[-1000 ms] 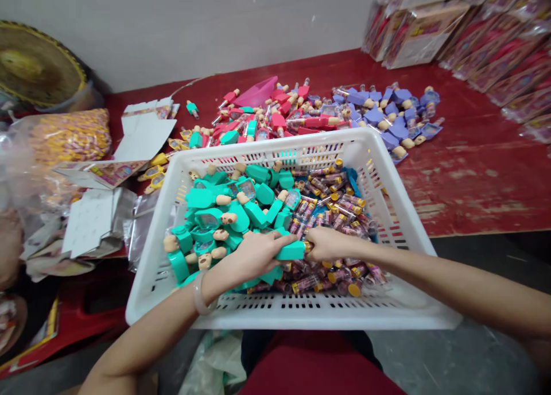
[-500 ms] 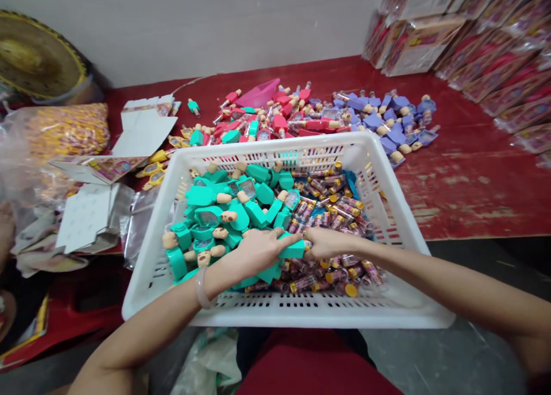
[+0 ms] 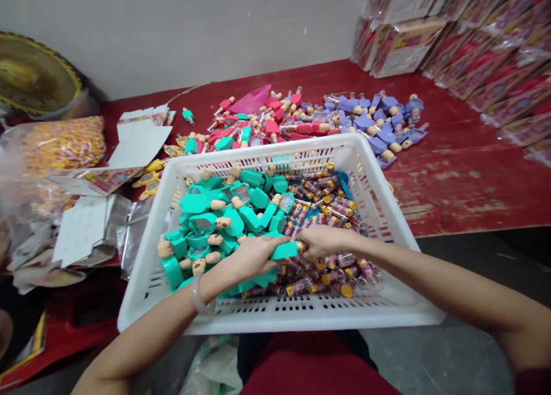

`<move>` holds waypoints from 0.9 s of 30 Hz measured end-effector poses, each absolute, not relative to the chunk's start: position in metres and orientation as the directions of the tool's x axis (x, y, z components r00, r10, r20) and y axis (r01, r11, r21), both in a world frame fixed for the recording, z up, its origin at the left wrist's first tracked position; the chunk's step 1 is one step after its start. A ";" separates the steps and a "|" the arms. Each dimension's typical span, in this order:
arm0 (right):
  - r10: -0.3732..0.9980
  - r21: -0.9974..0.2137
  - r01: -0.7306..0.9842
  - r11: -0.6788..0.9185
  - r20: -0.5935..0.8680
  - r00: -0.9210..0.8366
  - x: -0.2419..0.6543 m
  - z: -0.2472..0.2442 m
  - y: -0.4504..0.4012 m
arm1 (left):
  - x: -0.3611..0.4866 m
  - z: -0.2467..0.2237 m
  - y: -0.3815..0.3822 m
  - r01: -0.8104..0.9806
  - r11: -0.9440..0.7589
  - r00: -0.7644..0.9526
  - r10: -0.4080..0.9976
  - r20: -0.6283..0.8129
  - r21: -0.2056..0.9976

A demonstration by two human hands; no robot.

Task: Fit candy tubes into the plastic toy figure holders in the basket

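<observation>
My left hand (image 3: 252, 256), with a pale bangle at its wrist, grips a teal plastic toy piece (image 3: 284, 250) above the white basket (image 3: 275, 324). At that piece's right end, my right hand (image 3: 319, 241) is closed on a small tube, mostly hidden by the fingers. Under my left hand lies a heap of teal toy pieces (image 3: 235, 220) with beige knobs, some with clear windows. To their right in the basket are many small clear tubes (image 3: 340, 208) with yellow caps and brownish-purple contents.
Behind the basket, red toy pieces (image 3: 272, 128) and purple ones (image 3: 385, 132) lie on the red table (image 3: 456, 194). Wrapped boxes (image 3: 407, 45) are stacked at the right. Cardboard pieces (image 3: 81, 228) and a bag of yellow items (image 3: 64, 145) are at the left.
The view has shifted slightly. Both hands still meet at the teal piece; my left fingers now sit further back along it, leaving more of it in sight.
</observation>
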State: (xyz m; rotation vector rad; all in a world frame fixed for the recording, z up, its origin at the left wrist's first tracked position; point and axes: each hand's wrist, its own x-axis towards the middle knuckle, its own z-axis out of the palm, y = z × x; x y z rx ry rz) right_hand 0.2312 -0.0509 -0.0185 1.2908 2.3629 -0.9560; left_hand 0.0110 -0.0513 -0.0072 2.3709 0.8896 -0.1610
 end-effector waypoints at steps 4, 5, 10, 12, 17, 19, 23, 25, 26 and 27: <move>0.856 -0.169 0.968 0.184 -0.457 -0.243 0.268 -0.001 -0.020 | 0.007 0.018 -0.004 0.774 -0.456 0.587 0.777 -0.227 0.440; 0.882 -0.092 0.990 0.110 -0.449 -0.140 0.278 0.001 -0.015 | 0.006 0.029 0.014 0.769 -0.410 0.552 0.812 -0.187 0.490; 0.832 0.033 0.999 -0.008 -0.554 0.025 0.289 -0.019 -0.010 | 0.017 0.072 0.085 0.812 -0.355 0.207 0.917 0.340 0.463; 0.814 0.042 0.999 -0.012 -0.580 0.034 0.277 -0.032 -0.015 | 0.032 0.068 0.079 0.847 -0.417 0.285 0.880 0.380 0.330; 0.833 0.057 0.997 -0.049 -0.549 0.072 0.262 -0.043 -0.024 | 0.065 0.003 0.012 0.811 -0.578 0.582 0.812 -0.037 0.085; 0.855 0.027 0.998 -0.053 -0.516 0.059 0.267 -0.038 -0.023 | 0.070 -0.023 -0.006 0.814 -0.576 0.581 0.811 -0.066 0.083; 0.919 -0.103 0.994 -0.030 -0.393 -0.014 0.274 -0.024 -0.019 | 0.068 -0.048 -0.012 0.838 -0.536 0.545 0.834 -0.084 0.104; 0.942 -0.193 0.981 0.017 -0.326 -0.081 0.272 -0.020 -0.019 | 0.066 -0.052 -0.011 0.854 -0.503 0.515 0.854 -0.078 0.132; 0.948 -0.237 0.970 0.051 -0.294 -0.122 0.270 -0.019 -0.020 | 0.066 -0.054 -0.011 0.861 -0.485 0.499 0.864 -0.071 0.153; 0.951 -0.277 0.957 0.086 -0.264 -0.161 0.267 -0.019 -0.022 | 0.066 -0.055 -0.012 0.865 -0.469 0.486 0.872 -0.062 0.180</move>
